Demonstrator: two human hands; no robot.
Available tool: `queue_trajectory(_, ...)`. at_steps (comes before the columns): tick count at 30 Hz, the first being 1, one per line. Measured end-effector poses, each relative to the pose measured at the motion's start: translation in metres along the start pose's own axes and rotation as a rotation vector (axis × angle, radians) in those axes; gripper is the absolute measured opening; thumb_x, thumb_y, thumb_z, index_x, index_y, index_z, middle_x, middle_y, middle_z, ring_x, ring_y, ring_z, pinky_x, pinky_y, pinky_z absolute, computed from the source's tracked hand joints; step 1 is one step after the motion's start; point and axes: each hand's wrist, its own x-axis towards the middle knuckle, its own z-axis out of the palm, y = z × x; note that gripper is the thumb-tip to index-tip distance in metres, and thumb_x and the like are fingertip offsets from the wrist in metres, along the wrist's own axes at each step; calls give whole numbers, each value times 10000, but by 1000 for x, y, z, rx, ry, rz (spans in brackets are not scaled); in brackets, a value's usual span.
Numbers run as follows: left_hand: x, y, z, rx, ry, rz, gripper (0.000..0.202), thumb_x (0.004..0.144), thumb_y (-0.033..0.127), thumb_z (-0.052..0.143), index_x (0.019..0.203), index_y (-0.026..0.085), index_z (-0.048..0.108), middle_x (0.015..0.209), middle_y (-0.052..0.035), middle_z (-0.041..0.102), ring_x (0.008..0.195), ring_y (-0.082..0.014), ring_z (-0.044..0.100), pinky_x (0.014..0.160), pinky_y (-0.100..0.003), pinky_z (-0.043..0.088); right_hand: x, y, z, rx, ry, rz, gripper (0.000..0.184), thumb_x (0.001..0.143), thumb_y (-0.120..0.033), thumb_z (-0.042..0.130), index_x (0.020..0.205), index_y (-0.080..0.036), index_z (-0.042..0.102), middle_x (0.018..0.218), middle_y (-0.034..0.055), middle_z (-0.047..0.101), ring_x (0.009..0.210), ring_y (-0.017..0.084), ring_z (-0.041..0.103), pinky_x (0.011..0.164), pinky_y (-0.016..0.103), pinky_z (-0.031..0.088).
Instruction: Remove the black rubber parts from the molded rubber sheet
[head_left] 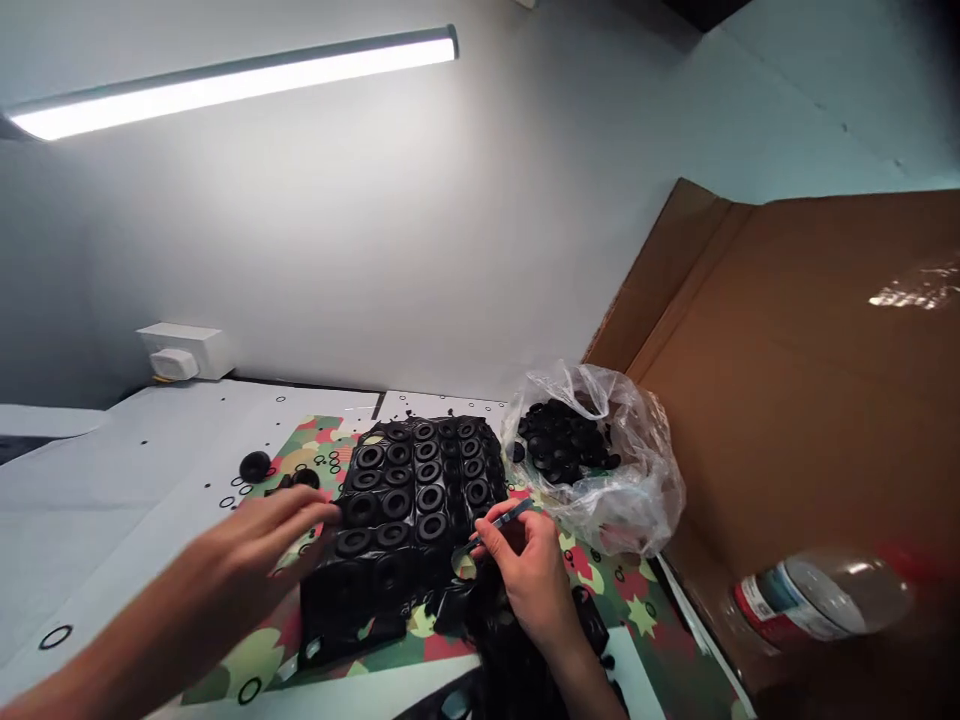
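A black rubber sheet [409,500] moulded with several round rings lies on a patterned mat [622,590]. My left hand [262,545] rests on the sheet's left edge, fingers stretched out and pressing it down. My right hand [525,570] is closed around a thin dark tool [499,522] whose tip points at the sheet's right side. Loose black rings [255,466] lie scattered left of the sheet.
A clear plastic bag [600,460] full of black rings sits right of the sheet. A large cardboard box [787,400] stands at the right, with a plastic bottle [817,595] lying in it. A white wall socket [180,352] is at the back left.
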Motion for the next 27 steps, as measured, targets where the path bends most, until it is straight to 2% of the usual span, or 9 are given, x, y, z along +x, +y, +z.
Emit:
queue_trajectory(2, 13, 42, 12, -24, -42, 123, 263, 1141, 136, 503, 1117, 239, 744, 1091, -27, 774, 914, -181, 748, 811, -332, 580, 3, -3, 0, -42, -26, -55, 383, 1021, -576, 788, 958, -198, 765, 901, 83, 811, 804, 261, 826, 751, 327, 625)
queue_trajectory(4, 20, 77, 29, -16, -51, 148, 268, 1121, 90, 495, 1137, 219, 730, 1094, -35, 780, 927, -198, 749, 824, -356, 574, 4, -5, -2, -101, -60, -121, 337, 1046, -538, 766, 987, -206, 777, 924, 70, 799, 829, 242, 803, 759, 311, 614)
queue_trajectory(6, 21, 102, 46, 8, -65, 153, 294, 1084, 51, 513, 1235, 201, 715, 1187, -58, 787, 1037, -223, 757, 908, -379, 574, 5, -5, -4, -161, -95, -164, 299, 1053, -509, 763, 1016, -213, 784, 925, 58, 790, 843, 228, 777, 761, 295, 600)
queue_trajectory(8, 20, 115, 61, 72, -68, 112, 313, 1071, 53, 539, 1324, 156, 692, 1310, -112, 775, 1164, -266, 749, 992, -416, 565, 4, -3, -7, -191, -119, -172, 294, 1056, -505, 762, 1025, -215, 790, 923, 53, 790, 843, 219, 762, 755, 287, 592)
queue_trajectory(12, 20, 119, 75, 89, -93, 38, 269, 1048, 67, 628, 1307, 109, 687, 1314, -165, 759, 1188, -317, 746, 1016, -458, 557, 3, 2, -11, -180, -123, -133, 350, 1067, -542, 742, 995, -206, 810, 944, 59, 806, 827, 211, 773, 748, 284, 607)
queue_trajectory(17, 27, 113, 69, 6, -150, -9, 255, 986, 34, 684, 1204, 166, 699, 1285, -124, 746, 1122, -295, 742, 975, -437, 576, 2, 2, -11, -87, -32, -85, 400, 1025, -593, 793, 967, -197, 789, 959, 94, 856, 808, 244, 831, 777, 340, 673)
queue_trajectory(22, 32, 112, 60, -133, -174, -88, 196, 927, 67, 729, 1062, 208, 715, 1049, -34, 723, 898, -212, 692, 858, -358, 578, 0, 0, -6, -64, -60, 7, 427, 988, -619, 828, 983, -196, 771, 916, 111, 874, 805, 284, 870, 755, 364, 697)
queue_trajectory(27, 35, 108, 58, -211, -203, -125, 224, 862, 92, 768, 1045, 216, 739, 1033, -25, 725, 898, -203, 685, 870, -353, 555, 1, 0, -3, -3, -65, 22, 468, 959, -647, 849, 963, -191, 741, 913, 122, 868, 734, 281, 861, 687, 370, 704)
